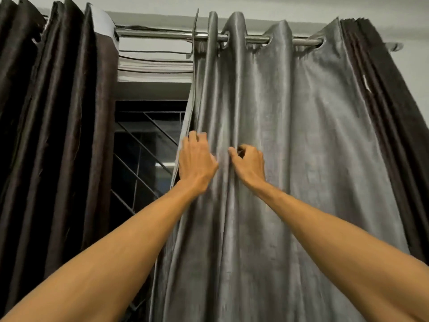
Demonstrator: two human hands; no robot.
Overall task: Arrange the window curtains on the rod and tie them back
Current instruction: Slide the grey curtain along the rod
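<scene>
Both arms reach up from the bottom edge, the left forearm (104, 252) from 7 o'clock and the right forearm (336, 228) from 5 o'clock, meeting near the centre. The grey curtain (301, 147) fills the middle and the 3 o'clock side. It hangs by its eyelets (224, 37) from the rod (162, 34) at 12 o'clock, with loose, unevenly spaced pleats. The left hand (197, 159) has its grip curled over the curtain's leading edge, just toward 9 o'clock of centre. The right hand (249, 163), just beside it, pinches a pleat between thumb and bent fingers. At 9 o'clock a dark curtain (58, 112) is bunched on the rod, and the window grille (144, 154) shows between the two curtains. A second dark panel (390, 112) is gathered behind the grey one at 3 o'clock.

A sideways tug from this low down would likely drag the cloth rather than slide the eyelets, so they could bind on the rod. The fabric looks smooth, so a light pinch may slip. Pleats gathered unevenly would give a lopsided bundle to tie.

No tie-back is in view. The hems are cut off at 6 o'clock, and the dark curtain hides the rod's 9 o'clock end. Blur on the left fingertips hides how much cloth they hold.
</scene>
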